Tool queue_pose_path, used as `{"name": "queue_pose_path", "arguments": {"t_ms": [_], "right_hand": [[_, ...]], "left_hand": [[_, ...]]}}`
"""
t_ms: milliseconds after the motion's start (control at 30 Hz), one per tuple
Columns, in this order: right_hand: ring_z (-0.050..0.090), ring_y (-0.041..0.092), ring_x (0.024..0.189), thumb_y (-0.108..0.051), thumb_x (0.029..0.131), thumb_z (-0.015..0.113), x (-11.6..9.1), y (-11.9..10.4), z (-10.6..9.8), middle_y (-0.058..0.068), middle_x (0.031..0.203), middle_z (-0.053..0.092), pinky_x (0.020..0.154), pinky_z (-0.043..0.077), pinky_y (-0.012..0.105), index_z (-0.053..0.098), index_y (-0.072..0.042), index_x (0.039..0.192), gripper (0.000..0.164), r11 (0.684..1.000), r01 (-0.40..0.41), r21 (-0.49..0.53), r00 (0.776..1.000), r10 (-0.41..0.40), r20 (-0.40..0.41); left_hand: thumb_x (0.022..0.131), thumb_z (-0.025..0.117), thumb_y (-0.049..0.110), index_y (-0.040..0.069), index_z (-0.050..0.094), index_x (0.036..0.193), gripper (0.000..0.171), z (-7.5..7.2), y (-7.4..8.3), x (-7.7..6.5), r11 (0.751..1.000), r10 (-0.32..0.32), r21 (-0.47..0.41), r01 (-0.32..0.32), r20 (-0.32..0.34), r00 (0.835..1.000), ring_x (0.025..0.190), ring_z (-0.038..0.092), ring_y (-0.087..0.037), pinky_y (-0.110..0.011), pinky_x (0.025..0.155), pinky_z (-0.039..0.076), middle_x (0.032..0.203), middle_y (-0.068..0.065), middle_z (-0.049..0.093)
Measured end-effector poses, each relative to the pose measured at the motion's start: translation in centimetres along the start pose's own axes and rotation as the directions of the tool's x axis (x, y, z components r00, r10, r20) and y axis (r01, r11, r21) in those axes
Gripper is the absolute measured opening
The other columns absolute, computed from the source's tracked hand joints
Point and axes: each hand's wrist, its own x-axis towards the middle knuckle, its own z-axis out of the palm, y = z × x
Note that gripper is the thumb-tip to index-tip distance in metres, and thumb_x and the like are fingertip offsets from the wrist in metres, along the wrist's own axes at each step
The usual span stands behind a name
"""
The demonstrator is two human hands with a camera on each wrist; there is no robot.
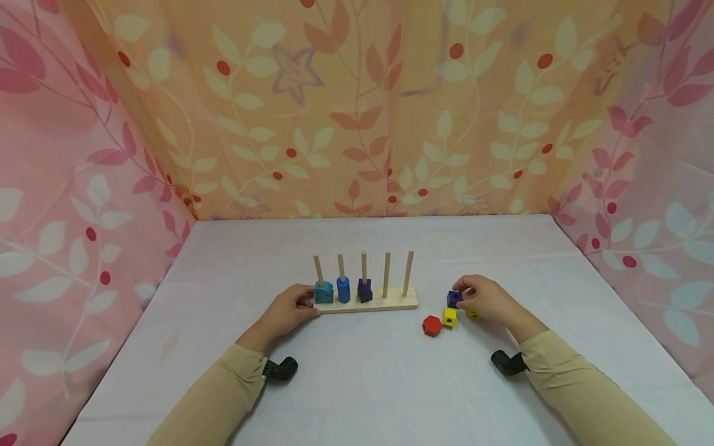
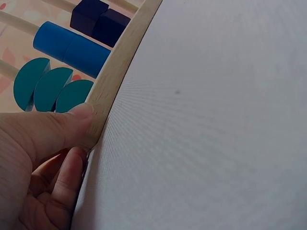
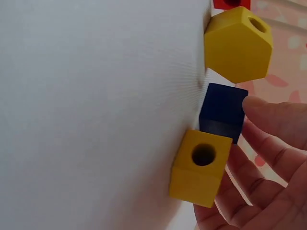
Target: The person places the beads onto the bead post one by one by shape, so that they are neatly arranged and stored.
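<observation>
My left hand (image 1: 281, 313) grips the left end of a wooden peg board (image 1: 398, 301), thumb on its edge in the left wrist view. Teal half-round blocks (image 2: 53, 88) sit on its first peg, blue cylinders (image 1: 343, 290) on the second and dark purple blocks (image 1: 365, 290) on the third. To the right of the board, my right hand (image 1: 489, 300) pinches a dark blue block (image 3: 223, 105), its thumb against one corner. Close beside that block are a yellow block with a round hole (image 3: 199, 167), partly under the hand in the head view, and an angular yellow block (image 3: 235, 45).
A red hexagonal block (image 1: 432, 326) lies left of the yellow ones. Two bare pegs (image 1: 408, 272) stand at the board's right end. White cloth (image 1: 368, 384) covers the table, and patterned curtains (image 1: 357, 111) rise behind it and at both sides.
</observation>
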Motion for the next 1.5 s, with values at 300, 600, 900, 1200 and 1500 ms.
{"name": "queue_pose_path", "arguments": {"t_ms": [300, 600, 900, 1200, 1500], "right_hand": [[0.053, 0.030, 0.098, -0.008, 0.080, 0.069, -0.40, -0.28, -0.26, 0.011, 0.115, 0.052, 0.080, 0.048, 0.041, 0.062, -0.013, 0.103, 0.024, 0.994, 0.107, -0.004, 0.994, -0.107, 0.031], [0.052, 0.029, 0.099, -0.004, 0.080, 0.067, -0.53, -0.25, -0.19, 0.011, 0.113, 0.052, 0.074, 0.050, 0.035, 0.060, -0.009, 0.107, 0.029, 0.994, 0.109, 0.000, 0.993, -0.109, 0.036], [0.051, 0.022, 0.088, -0.004, 0.079, 0.068, -0.12, 0.05, 0.47, 0.008, 0.104, 0.057, 0.073, 0.048, 0.034, 0.059, -0.011, 0.110, 0.032, 0.997, 0.064, -0.047, 0.995, -0.060, 0.077], [0.052, 0.020, 0.084, -0.007, 0.077, 0.071, -0.41, -0.16, 0.52, 0.005, 0.099, 0.059, 0.078, 0.046, 0.039, 0.062, -0.012, 0.106, 0.031, 0.984, 0.133, -0.120, 0.988, -0.123, 0.093], [0.053, 0.023, 0.089, -0.012, 0.083, 0.066, -0.33, -0.76, -0.40, 0.007, 0.100, 0.059, 0.076, 0.049, 0.037, 0.060, -0.011, 0.107, 0.024, 0.993, 0.075, -0.088, 0.996, -0.070, 0.056]], "left_hand": [[0.078, 0.073, 0.016, 0.013, 0.059, 0.120, 0.045, 0.00, 0.08, 0.02, 1.000, -0.006, -0.007, 0.006, -0.003, 1.000, 0.087, 0.054, -0.012, -0.030, 0.076, 0.044, 0.102, 0.000, 0.056], [0.077, 0.074, 0.017, 0.013, 0.058, 0.120, 0.046, 0.01, -0.15, 0.06, 1.000, 0.006, -0.002, -0.006, -0.004, 1.000, 0.086, 0.054, -0.012, -0.030, 0.076, 0.044, 0.102, 0.001, 0.056], [0.077, 0.074, 0.018, 0.013, 0.058, 0.120, 0.046, 0.04, -0.23, 0.08, 1.000, 0.008, 0.004, -0.008, -0.003, 1.000, 0.086, 0.054, -0.011, -0.030, 0.076, 0.044, 0.100, 0.001, 0.056], [0.078, 0.073, 0.017, 0.013, 0.057, 0.121, 0.046, -0.01, -0.19, 0.07, 1.000, 0.003, 0.007, -0.003, 0.004, 1.000, 0.086, 0.053, -0.012, -0.030, 0.076, 0.044, 0.100, 0.001, 0.056], [0.078, 0.073, 0.018, 0.012, 0.057, 0.122, 0.047, -0.01, -0.04, 0.07, 1.000, 0.002, 0.005, -0.002, 0.003, 1.000, 0.088, 0.054, -0.012, -0.030, 0.077, 0.044, 0.104, 0.000, 0.056]]}}
